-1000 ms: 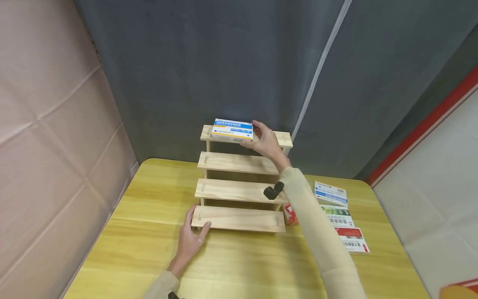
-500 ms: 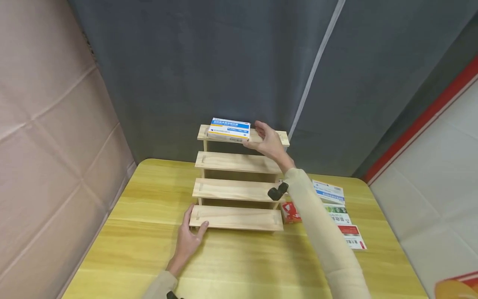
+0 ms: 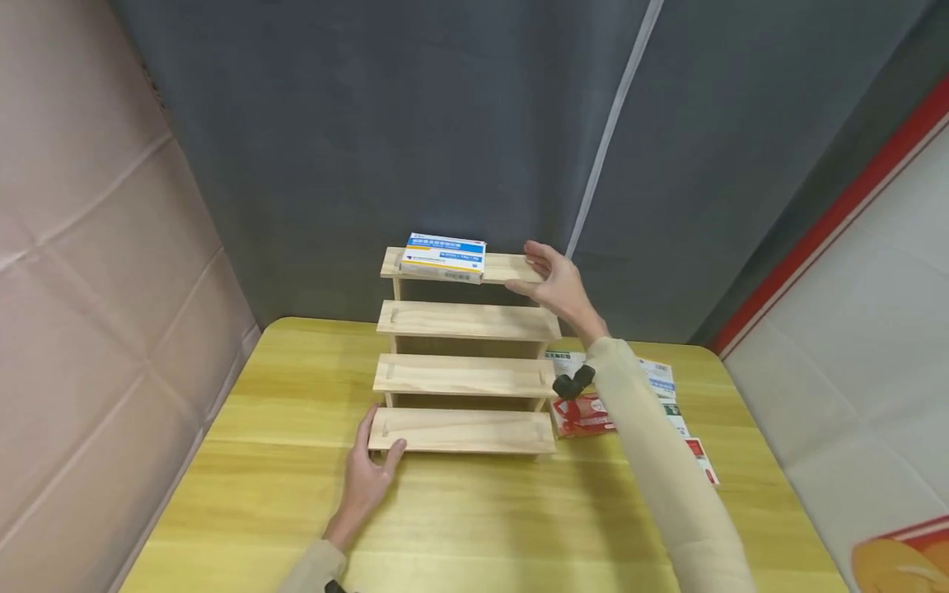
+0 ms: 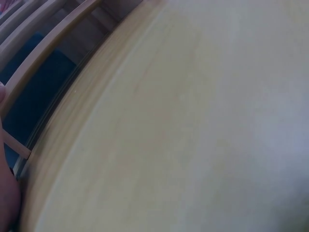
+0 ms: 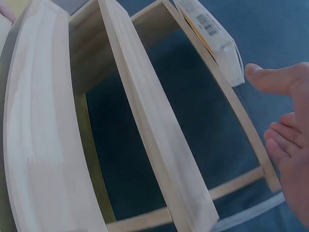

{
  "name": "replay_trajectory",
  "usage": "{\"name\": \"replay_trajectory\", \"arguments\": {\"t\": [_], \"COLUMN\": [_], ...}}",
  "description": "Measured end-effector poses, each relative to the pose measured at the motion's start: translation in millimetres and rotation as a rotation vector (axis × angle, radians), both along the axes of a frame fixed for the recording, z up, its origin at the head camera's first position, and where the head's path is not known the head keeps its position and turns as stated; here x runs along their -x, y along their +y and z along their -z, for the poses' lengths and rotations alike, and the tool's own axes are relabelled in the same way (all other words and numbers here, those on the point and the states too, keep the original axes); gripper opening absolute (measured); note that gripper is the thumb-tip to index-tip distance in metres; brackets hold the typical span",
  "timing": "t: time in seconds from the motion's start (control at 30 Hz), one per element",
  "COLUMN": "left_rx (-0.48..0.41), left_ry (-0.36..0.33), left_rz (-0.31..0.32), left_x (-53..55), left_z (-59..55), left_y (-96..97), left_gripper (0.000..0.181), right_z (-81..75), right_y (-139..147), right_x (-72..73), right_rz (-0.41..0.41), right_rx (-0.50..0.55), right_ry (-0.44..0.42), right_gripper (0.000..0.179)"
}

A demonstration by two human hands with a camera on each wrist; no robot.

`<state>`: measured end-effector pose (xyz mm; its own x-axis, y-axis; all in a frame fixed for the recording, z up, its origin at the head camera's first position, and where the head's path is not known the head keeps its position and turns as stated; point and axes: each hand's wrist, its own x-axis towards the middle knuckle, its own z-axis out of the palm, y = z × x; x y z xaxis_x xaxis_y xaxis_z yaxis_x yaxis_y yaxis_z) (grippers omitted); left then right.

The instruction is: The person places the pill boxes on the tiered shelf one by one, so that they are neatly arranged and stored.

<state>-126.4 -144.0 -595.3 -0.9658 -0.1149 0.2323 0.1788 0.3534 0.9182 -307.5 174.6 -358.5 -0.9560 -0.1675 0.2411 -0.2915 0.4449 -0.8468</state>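
Note:
A wooden step rack (image 3: 465,375) stands on the table, its tiers rising toward the curtain. My left hand (image 3: 366,479) grips the left end of its lowest tier, thumb in front. In the left wrist view only a dim bit of that hand (image 4: 7,198) shows at the left edge. A white, blue and yellow medicine box (image 3: 443,257) lies flat on the left part of the top tier. My right hand (image 3: 558,285) hovers by the top tier's right end, apart from the medicine box, thumb and fingers spread. The right wrist view shows a gap between thumb and box end (image 5: 231,65).
Several other boxes lie to the rack's right, partly behind my right sleeve (image 3: 667,461): a red box (image 3: 582,416), a green-and-white box (image 3: 565,362) and a blue-and-white box (image 3: 658,379). A grey curtain (image 3: 371,148) hangs close behind the rack.
My right hand has let go of the medicine box and moved right along the top tier. The box stays on the tier. My left hand keeps its hold; the view has shifted slightly.

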Motion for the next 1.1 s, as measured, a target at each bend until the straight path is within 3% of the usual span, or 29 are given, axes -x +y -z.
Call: {"name": "replay_trajectory", "arguments": {"t": [0.1,0.4,0.83,1.1], "left_rx": [0.003,0.008,-0.02,-0.019], "left_ry": [-0.007,0.0,-0.018,-0.026], "left_rz": [0.006,0.024,0.022,0.023], "left_x": [-0.7,-1.3,-0.9,-1.9], "left_z": [-0.5,-1.9,-1.4,-1.4], "left_y": [-1.3,-3.9,-5.5,-6.0], "left_gripper": [0.079,0.075,0.078,0.078], "right_z": [0.5,7.3,17.9,25.9], "right_y": [15,52,84,101], "right_x": [-5.5,-25.0,-63.8,-80.5], "right_rz": [0.005,0.031,0.03,0.083], "right_rx": [0.028,-0.049,-0.037,-0.077], "right_ry": [0.02,0.045,0.024,0.072], "right_gripper": [0.08,0.08,0.08,0.077]}}
